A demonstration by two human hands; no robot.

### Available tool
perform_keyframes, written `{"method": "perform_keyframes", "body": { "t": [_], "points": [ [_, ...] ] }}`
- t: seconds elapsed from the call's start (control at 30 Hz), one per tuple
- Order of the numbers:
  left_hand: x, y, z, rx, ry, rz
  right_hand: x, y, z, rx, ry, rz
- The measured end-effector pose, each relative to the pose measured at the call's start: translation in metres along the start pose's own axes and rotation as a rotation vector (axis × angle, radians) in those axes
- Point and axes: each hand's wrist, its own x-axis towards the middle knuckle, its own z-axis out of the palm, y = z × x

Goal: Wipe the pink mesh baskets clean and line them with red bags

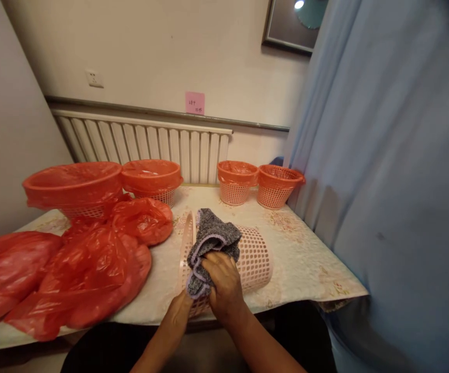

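Note:
A pink perforated basket lies on its side near the front edge of the table, its rim facing left. My right hand is closed on a dark grey cloth with a lilac edge, bunched against the upper side of the basket. At the basket's lower left, by the rim, is my left hand; its fingers are mostly hidden behind the cloth and the basket, and it seems to grip the rim.
Red bags lie on the left of the table. Behind them stand two lined baskets. Two smaller lined baskets stand at the back right. A blue curtain hangs at right.

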Motion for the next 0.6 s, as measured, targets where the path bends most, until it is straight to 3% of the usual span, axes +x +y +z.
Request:
{"method": "perform_keyframes", "body": {
  "t": [0.13,0.27,0.43,0.6],
  "points": [
    [-0.013,-0.023,0.000,0.002,-0.059,0.011,0.001,-0.001,0.000,-0.002,-0.011,0.017],
    [-0.013,-0.022,0.002,-0.013,-0.071,0.056,-0.002,0.009,-0.001,-0.025,-0.017,0.013],
    [-0.005,-0.015,0.002,-0.032,-0.058,0.076,-0.018,0.052,-0.006,-0.112,0.080,0.073],
    [-0.001,-0.016,0.003,-0.055,-0.048,0.073,-0.044,0.099,-0.024,-0.236,0.219,0.162]
  ]
}}
